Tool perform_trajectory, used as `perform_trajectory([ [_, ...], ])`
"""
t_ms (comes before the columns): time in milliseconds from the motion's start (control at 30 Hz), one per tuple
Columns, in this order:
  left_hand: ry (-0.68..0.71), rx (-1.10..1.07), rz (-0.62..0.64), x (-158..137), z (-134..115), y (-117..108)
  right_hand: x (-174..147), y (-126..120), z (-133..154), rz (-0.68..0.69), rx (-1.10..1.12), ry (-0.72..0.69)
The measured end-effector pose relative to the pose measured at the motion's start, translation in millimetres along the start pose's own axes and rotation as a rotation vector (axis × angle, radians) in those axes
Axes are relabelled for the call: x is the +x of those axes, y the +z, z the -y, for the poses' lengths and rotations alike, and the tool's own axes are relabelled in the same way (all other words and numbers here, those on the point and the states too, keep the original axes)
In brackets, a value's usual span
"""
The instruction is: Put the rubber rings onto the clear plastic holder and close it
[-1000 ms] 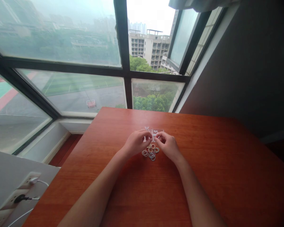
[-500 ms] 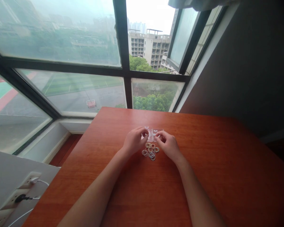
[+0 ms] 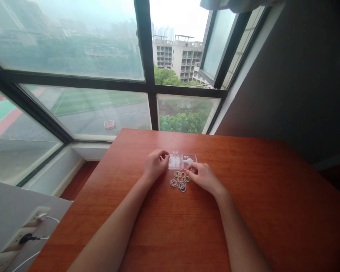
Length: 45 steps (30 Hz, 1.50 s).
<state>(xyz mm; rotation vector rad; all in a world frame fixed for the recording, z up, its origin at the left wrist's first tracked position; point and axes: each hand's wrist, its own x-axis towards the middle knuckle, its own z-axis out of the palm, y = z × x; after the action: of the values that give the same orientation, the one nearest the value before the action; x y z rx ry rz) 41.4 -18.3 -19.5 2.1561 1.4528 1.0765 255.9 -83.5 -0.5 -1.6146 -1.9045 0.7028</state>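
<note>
A flat clear plastic box (image 3: 176, 162) with white markings lies on the table, its compartmented part on the left and a flat transparent part on the right. My left hand (image 3: 155, 165) is at the box's left edge, its fingers curled and the tips against the side. Just right of the loose rings (image 3: 180, 180), my right hand (image 3: 201, 175) has thumb and fingers bent together in a pinch. Whatever sits between those fingertips is too small to make out. The rings are thin, pale and coloured, several of them overlapping in a small pile in front of the box.
The reddish-brown wooden table (image 3: 172, 234) extends under both arms, with its far edge close to the windows. White wall sockets (image 3: 24, 237) with plugged-in cables are at the lower left. An open window sash (image 3: 219, 49) tilts outward at the upper right.
My left hand has drawn back left to the box's edge. My right hand has shifted slightly right and down, toward the rings. More of the box now shows between the hands.
</note>
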Motion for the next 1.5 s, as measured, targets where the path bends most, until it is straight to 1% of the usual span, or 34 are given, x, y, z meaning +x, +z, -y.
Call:
perform_trajectory([
  [167, 0.004, -0.01, 0.004, 0.4, -2.3, -1.1, -2.4, -1.0, 0.4, 0.083, -0.023, 0.032],
  [333, 0.017, -0.019, 0.022, -0.1, -5.4, -2.2, -3.1, 0.8, -1.3, 0.107, -0.101, 0.039],
  [400, 0.03, -0.023, 0.033, -0.2, -6.8, -2.4, -3.0, 1.1, -1.9, 0.109, -0.097, 0.031],
  [500, 0.046, -0.027, 0.046, -0.2, -9.6, -3.2, -2.6, 0.3, -1.5, 0.111, -0.032, 0.011],
  [567, 0.052, -0.027, 0.048, -0.1, -12.3, -4.3, -1.9, -0.6, -0.3, 0.077, 0.027, -0.007],
  [667, 0.078, -0.046, 0.065, -0.2, -18.6, -6.5, 0.0, -1.1, 1.6, -0.027, 0.074, -0.018],
  [867, 0.157, -0.166, 0.213, -4.4, -37.8, -6.4, 3.5, 3.1, 2.9, -0.186, 0.124, -0.013],
  [967, 0.168, -0.184, 0.266, -6.9, -44.4, -4.4, 3.4, 4.5, 4.1, -0.202, 0.139, -0.011],
  [1100, 0.182, -0.171, 0.292, -8.4, -47.0, -2.4, 2.6, 4.7, 6.8, -0.2, 0.153, -0.023],
  [1267, 0.178, -0.149, 0.262, -7.6, -46.0, -1.7, 2.3, 4.1, 7.2, -0.199, 0.142, -0.028],
  [1400, 0.106, -0.085, 0.136, -3.4, -35.3, -4.0, 2.7, 2.1, 3.0, -0.192, 0.097, -0.024],
  [1500, 0.039, -0.067, 0.04, 0.7, -22.2, -6.0, 1.9, -0.1, 1.1, -0.143, 0.043, -0.031],
])
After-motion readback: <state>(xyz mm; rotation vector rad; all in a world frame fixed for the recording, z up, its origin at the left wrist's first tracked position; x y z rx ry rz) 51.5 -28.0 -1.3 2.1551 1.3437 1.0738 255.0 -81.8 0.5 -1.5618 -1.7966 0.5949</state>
